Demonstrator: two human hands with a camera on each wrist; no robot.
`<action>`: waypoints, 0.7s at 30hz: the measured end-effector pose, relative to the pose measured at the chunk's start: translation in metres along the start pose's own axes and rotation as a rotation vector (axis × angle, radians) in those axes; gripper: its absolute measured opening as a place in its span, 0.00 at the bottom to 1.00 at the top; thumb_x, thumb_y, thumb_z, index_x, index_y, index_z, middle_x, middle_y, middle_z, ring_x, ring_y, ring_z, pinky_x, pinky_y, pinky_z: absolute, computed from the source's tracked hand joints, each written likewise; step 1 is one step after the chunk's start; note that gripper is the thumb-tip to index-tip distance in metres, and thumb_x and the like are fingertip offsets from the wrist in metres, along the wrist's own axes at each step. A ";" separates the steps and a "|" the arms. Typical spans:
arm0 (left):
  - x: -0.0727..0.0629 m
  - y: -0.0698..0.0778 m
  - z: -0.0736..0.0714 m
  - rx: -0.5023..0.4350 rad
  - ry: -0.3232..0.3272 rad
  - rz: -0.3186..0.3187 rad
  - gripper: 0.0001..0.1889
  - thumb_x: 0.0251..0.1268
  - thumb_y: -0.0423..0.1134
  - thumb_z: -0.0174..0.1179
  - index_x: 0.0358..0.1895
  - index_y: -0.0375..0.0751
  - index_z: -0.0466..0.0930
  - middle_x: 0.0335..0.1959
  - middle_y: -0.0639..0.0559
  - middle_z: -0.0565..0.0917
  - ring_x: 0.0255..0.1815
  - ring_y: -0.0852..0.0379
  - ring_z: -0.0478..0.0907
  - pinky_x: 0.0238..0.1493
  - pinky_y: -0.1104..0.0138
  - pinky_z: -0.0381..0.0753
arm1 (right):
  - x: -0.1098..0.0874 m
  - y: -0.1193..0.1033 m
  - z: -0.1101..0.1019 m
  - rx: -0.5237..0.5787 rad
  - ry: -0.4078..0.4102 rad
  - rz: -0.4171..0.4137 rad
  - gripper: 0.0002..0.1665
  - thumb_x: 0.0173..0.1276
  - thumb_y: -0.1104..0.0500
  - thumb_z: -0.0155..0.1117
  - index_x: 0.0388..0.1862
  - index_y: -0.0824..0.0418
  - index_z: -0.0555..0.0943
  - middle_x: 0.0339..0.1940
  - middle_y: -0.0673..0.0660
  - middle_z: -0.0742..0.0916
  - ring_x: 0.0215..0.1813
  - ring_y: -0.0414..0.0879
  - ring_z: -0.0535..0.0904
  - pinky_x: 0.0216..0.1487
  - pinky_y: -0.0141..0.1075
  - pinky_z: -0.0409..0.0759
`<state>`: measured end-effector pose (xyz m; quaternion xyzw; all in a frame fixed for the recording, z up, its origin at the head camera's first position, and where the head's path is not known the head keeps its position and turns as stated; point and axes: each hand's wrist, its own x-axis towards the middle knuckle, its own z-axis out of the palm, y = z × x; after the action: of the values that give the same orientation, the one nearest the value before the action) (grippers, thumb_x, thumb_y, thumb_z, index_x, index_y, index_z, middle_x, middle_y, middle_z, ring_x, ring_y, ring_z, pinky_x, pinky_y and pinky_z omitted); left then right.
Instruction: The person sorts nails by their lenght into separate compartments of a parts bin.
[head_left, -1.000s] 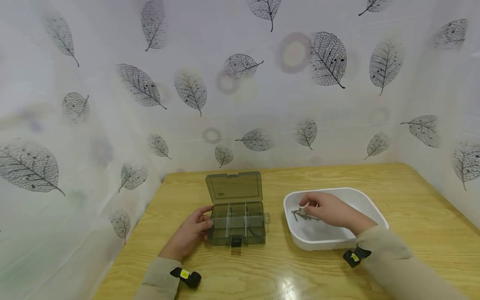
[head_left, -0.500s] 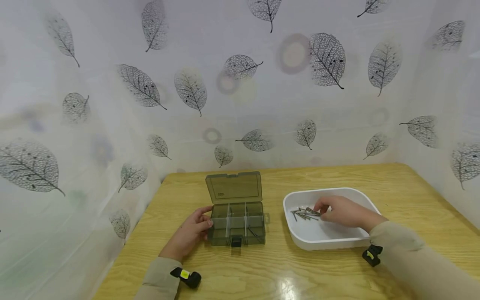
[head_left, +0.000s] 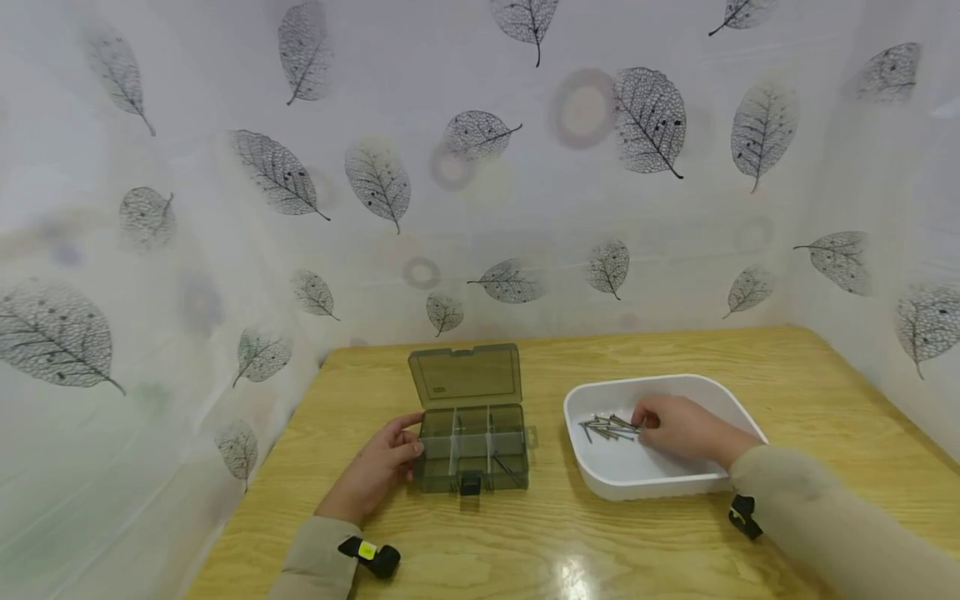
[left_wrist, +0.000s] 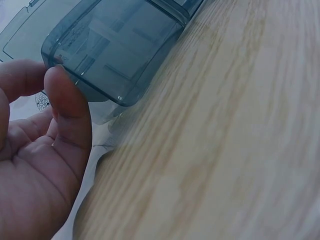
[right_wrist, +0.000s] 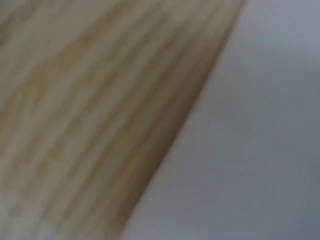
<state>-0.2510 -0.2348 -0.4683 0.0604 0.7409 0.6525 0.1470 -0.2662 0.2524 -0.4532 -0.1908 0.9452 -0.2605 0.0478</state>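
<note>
A smoky clear compartment box (head_left: 471,446) stands with its lid (head_left: 467,375) up in the head view. My left hand (head_left: 375,471) holds its left side, thumb and forefinger at the wall; the left wrist view shows the thumb (left_wrist: 67,100) at a corner. A dark thin piece (head_left: 504,463) lies in the front right compartment. In a white tray (head_left: 600,482) is a small heap of metal screws (head_left: 609,427). My right hand (head_left: 686,429) reaches in, fingers curled, the fingertips pinching at the heap's right end. What lies between them is mostly hidden.
The wooden table (head_left: 517,542) carries both box and tray, with a gap between them. A leaf-printed sheet (head_left: 525,208) closes off the back and sides. The right wrist view is blurred, showing only table wood (right_wrist: 90,120) and a pale surface (right_wrist: 240,150).
My right hand has shifted right from over the screws to their right end, and its fingertips have come closer together. The left hand and the box have kept their places.
</note>
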 end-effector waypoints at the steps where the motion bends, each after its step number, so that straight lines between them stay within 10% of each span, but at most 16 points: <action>1: 0.000 0.000 0.000 0.003 -0.002 0.001 0.31 0.76 0.32 0.55 0.78 0.38 0.57 0.43 0.46 0.71 0.35 0.54 0.69 0.32 0.64 0.76 | 0.000 0.001 0.001 -0.007 0.006 0.008 0.07 0.61 0.62 0.71 0.37 0.55 0.83 0.30 0.45 0.81 0.34 0.41 0.74 0.40 0.40 0.75; 21: 0.000 0.000 -0.003 0.010 -0.030 0.012 0.31 0.77 0.33 0.55 0.78 0.37 0.56 0.44 0.46 0.71 0.32 0.55 0.68 0.32 0.64 0.77 | -0.001 0.000 -0.002 -0.023 0.005 0.051 0.06 0.64 0.62 0.65 0.29 0.53 0.79 0.27 0.46 0.79 0.31 0.42 0.72 0.36 0.39 0.71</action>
<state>-0.2516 -0.2376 -0.4682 0.0755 0.7416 0.6485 0.1540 -0.2651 0.2534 -0.4516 -0.1665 0.9528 -0.2489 0.0498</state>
